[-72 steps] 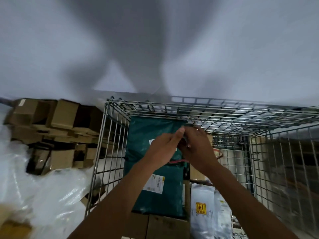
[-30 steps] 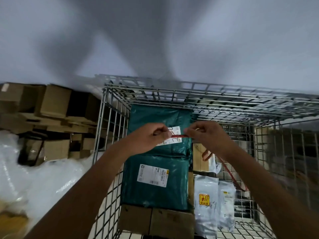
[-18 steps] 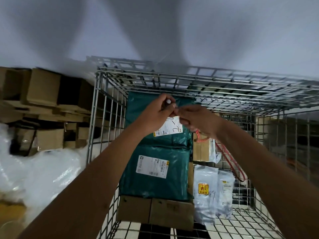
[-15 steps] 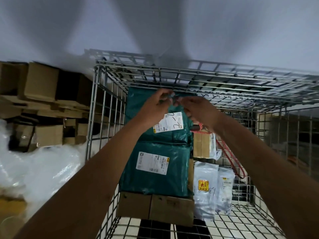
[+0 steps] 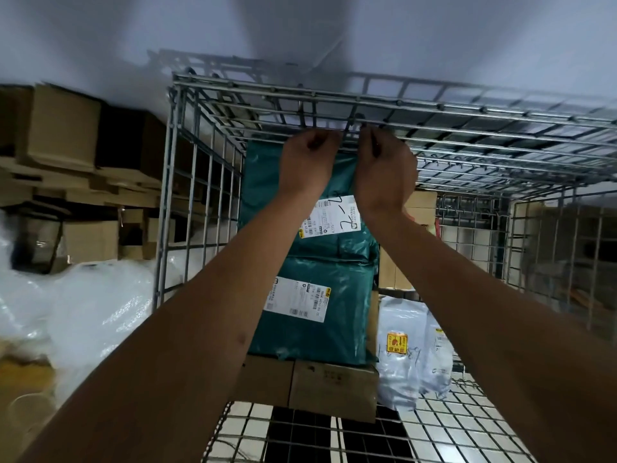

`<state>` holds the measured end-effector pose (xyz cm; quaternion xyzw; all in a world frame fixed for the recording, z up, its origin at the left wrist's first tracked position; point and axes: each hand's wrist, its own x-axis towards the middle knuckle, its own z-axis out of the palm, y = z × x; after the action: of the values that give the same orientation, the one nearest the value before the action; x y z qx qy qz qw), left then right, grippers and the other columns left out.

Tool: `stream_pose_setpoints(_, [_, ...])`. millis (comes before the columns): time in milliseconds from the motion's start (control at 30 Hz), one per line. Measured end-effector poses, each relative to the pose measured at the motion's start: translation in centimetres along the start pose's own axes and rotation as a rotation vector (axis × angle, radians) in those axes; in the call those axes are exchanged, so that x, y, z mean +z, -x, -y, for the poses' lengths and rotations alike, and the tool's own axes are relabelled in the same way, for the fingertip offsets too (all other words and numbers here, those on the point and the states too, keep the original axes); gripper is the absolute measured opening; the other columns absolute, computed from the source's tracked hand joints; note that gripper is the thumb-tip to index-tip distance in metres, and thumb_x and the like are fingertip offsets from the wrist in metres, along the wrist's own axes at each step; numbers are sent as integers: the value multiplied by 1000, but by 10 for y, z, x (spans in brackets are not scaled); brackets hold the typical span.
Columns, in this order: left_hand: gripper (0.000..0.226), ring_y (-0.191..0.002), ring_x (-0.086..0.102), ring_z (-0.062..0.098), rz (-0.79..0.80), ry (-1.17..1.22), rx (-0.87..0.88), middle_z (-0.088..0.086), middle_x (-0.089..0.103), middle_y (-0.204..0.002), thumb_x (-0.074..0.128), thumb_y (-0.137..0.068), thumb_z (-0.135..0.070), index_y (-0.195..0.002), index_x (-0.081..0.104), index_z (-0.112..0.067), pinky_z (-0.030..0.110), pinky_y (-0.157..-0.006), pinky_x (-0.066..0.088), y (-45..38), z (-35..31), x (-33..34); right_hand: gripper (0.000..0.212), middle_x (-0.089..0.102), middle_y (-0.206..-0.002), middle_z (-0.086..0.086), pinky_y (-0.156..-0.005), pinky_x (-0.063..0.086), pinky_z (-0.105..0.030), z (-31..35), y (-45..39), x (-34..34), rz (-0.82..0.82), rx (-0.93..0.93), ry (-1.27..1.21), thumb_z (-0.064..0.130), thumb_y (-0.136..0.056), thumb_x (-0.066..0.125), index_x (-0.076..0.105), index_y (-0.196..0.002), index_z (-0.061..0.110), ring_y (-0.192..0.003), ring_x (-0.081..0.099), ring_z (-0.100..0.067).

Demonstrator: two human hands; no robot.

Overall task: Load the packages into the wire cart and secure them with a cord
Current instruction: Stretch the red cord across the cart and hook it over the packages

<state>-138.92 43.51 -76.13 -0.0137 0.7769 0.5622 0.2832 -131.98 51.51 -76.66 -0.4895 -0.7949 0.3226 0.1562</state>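
Both my arms reach forward and up, bare from the forearm on, running in from the lower corners and drawing together toward the top. My left hand (image 5: 309, 158) is raised with its back toward me, wrist straight, fingers curled tight into the palm, knuckles uppermost. My right hand (image 5: 384, 168) sits just beside it at nearly the same height, also back toward me, its fingers bent and bunched at the tips in a pinch. The two hands are close, with a narrow gap between the knuckles. What the fingertips hold is hidden from me.
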Motion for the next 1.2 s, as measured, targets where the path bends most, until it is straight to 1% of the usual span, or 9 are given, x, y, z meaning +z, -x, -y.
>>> stream_pose_setpoints(133, [14,-43,48,7,-40,86,-38,-2,60,-58,63,-101,-21,-97,73,-12,21,-46,38,-3,0,7,29,77,-96,-4,-64,34,-29,-4,-12,-1,92,-76,68,36,-105,50,74,-106,22,-87,69,-30])
stream_pose_setpoints(267, [15,-60,59,11,-94,41,43,-1,67,-69,63,-99,-17,-97,77,-11,29,-64,49,-10,1,11,36,75,-121,-4,-80,46,-35,3,-11,4,244,-140,103,30,-107,39,67,-131,32,-110,68,-32])
stream_pose_setpoints(433, [17,-84,74,27,-134,-37,45,8,78,-90,63,-98,-18,-98,78,-10,46,-81,61,-14,0,21,34,76,-117,-8,-85,52,-39,1,-14,9,245,-150,-72,22,-105,46,73,-124,22,-108,69,-34])
stream_pose_setpoints(600, [22,-89,71,17,-222,-299,143,1,78,-95,59,-98,-24,-97,79,-15,27,-78,51,-12,-5,24,35,74,-125,-10,-94,52,-44,-6,-16,10,291,-185,-144,13,-105,47,68,-132,14,-115,67,-33])
stream_pose_setpoints(733, [27,-68,58,18,-388,-178,113,-4,63,-69,56,-101,-24,-81,64,-8,30,-61,35,16,3,25,36,75,-118,-7,-77,54,-38,-19,-2,7,269,-120,-218,19,-106,50,58,-141,18,-96,71,-26])
stream_pose_setpoints(833, [29,-58,50,9,-524,19,-7,1,56,-67,53,-104,-21,-80,58,-5,31,-57,37,43,26,5,36,79,-101,-5,-64,40,-25,-31,10,1,178,-138,-201,24,-105,56,58,-140,20,-74,60,-13])
stream_pose_setpoints(1033, [15,-78,68,24,-424,-38,24,9,70,-90,50,-101,-6,-107,63,-6,45,-69,58,111,73,-34,21,63,-72,12,-60,36,-29,-53,14,-17,189,-101,-56,39,-102,57,72,-106,24,-71,63,-19])
stream_pose_setpoints(1100, [32,-91,68,14,-378,-191,76,1,70,-102,52,-96,7,-120,66,-9,28,-83,58,129,82,-48,22,59,-66,12,-59,33,-29,-59,17,-25,215,-68,-11,43,-102,56,71,-100,26,-67,59,-18])
stream_pose_setpoints(1200, [61,-105,63,5,-111,-509,176,-3,67,-118,53,-86,18,-136,64,-16,8,-90,44,157,94,-74,23,62,-68,6,-57,44,-31,-69,22,-42,268,-54,33,43,-101,56,68,-96,24,-64,62,-20])
